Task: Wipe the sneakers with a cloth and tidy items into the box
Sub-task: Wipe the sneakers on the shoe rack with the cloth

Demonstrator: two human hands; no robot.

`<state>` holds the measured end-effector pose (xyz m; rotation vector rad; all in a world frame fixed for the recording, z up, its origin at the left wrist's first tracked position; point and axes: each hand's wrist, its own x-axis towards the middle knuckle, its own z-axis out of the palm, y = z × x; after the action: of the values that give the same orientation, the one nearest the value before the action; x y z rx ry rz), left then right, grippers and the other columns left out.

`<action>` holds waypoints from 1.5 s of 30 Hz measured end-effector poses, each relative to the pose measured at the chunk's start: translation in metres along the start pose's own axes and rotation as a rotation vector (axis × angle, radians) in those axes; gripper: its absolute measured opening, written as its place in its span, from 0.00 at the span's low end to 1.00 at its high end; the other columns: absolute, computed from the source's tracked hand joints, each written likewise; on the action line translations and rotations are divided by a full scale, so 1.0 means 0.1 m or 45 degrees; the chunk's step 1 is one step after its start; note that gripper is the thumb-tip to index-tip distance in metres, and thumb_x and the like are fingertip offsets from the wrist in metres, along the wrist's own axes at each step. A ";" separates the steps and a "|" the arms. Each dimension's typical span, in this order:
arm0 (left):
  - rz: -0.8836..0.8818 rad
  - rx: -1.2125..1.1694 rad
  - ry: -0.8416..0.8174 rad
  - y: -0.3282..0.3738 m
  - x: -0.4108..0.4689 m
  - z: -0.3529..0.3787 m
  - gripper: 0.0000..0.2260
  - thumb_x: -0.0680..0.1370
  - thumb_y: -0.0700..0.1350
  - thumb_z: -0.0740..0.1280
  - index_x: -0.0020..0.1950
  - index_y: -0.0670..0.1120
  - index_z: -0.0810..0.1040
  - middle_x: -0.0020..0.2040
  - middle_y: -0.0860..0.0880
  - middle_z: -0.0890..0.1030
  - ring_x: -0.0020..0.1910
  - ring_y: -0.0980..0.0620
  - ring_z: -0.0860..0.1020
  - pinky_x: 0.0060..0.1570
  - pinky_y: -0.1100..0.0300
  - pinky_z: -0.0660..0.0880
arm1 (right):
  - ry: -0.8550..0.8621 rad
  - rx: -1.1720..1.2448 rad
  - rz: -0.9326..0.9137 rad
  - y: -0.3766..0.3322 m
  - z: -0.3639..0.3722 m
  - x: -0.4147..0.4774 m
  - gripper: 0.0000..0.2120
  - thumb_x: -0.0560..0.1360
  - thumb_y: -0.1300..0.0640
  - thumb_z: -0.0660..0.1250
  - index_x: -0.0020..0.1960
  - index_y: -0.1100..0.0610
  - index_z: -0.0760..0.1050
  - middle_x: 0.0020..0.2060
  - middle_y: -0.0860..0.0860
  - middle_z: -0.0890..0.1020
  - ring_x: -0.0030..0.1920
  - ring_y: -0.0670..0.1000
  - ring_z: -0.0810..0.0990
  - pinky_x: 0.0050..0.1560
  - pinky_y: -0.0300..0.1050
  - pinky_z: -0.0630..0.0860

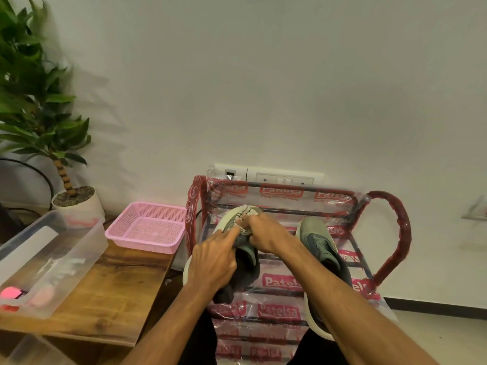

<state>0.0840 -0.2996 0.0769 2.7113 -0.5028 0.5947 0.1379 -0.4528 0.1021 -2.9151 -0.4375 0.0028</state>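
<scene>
A grey-green sneaker with a white sole (229, 218) lies toe-away on the left of the plastic-wrapped shoe rack (279, 310). My left hand (213, 262) grips its side, index finger stretched toward the toe, with a dark cloth (224, 293) hanging beneath the palm. My right hand (266, 234) is closed at the toe, pinching a pale bit with zigzag stitching (247, 212); whether this is cloth or part of the shoe is unclear. The second sneaker (317, 243) rests on the rack to the right, partly behind my right forearm. A clear plastic box (79, 248) stands on the wooden table at left.
A pink mesh basket (147, 227) sits at the far end of the wooden table (118, 291). Pink and red items (13, 293) lie inside the clear box. A potted plant (75, 200) stands at the back left. Wall sockets (284, 177) are behind the rack.
</scene>
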 end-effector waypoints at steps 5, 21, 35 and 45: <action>0.072 0.051 0.121 0.07 0.00 -0.04 0.17 0.65 0.40 0.75 0.51 0.49 0.77 0.40 0.52 0.83 0.31 0.52 0.79 0.28 0.66 0.58 | 0.054 -0.234 -0.024 0.11 0.07 0.04 0.26 0.77 0.63 0.66 0.74 0.56 0.65 0.73 0.55 0.68 0.70 0.58 0.69 0.65 0.57 0.72; 0.150 0.150 0.196 0.06 -0.02 -0.01 0.20 0.59 0.41 0.78 0.48 0.50 0.79 0.36 0.54 0.81 0.30 0.55 0.79 0.26 0.67 0.59 | 0.079 0.380 -0.047 0.01 0.02 -0.06 0.17 0.72 0.68 0.65 0.58 0.56 0.81 0.57 0.53 0.82 0.56 0.55 0.78 0.54 0.49 0.77; 0.098 0.053 0.030 0.08 -0.05 0.01 0.15 0.68 0.42 0.74 0.52 0.49 0.75 0.44 0.52 0.82 0.40 0.52 0.81 0.30 0.61 0.74 | 0.061 -0.147 0.165 0.41 -0.04 0.05 0.21 0.76 0.64 0.67 0.68 0.53 0.74 0.71 0.53 0.68 0.63 0.57 0.75 0.62 0.54 0.75; 0.162 0.055 0.072 0.10 -0.06 -0.01 0.16 0.64 0.42 0.75 0.48 0.48 0.76 0.42 0.52 0.82 0.37 0.52 0.81 0.27 0.62 0.73 | 0.305 0.313 0.166 0.18 -0.06 0.01 0.22 0.76 0.66 0.63 0.69 0.51 0.71 0.55 0.54 0.82 0.51 0.54 0.80 0.51 0.55 0.80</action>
<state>0.0743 -0.3065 0.0769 2.7091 -0.6592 0.7217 0.1440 -0.4710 0.1048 -2.6525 -0.1921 -0.2527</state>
